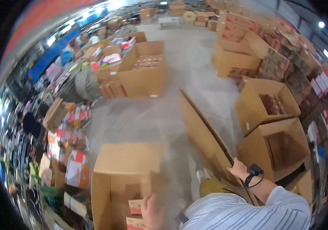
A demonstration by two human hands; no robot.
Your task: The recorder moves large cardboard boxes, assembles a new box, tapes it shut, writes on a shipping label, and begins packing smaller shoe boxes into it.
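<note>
My right hand (237, 168) is closed on the top edge of a large folded sheet of cardboard (202, 132), which stands on edge and leans beside my legs. A wristband with a small black device and a cable sits on that wrist. Low in the view, my left hand (153, 210) is at the right side of a big open carton (127, 159), blurred by motion. Its fingers are close to two small brown boxes (135, 223) inside the carton; whether they grip anything is unclear.
Two open cartons (267, 105) stand at my right, with stacked boxes behind them. Another large carton (143, 82) holding small packs is ahead on the left. Loose boxes (77, 168) and heaped goods line the left side. Grey concrete floor (187, 57) runs between.
</note>
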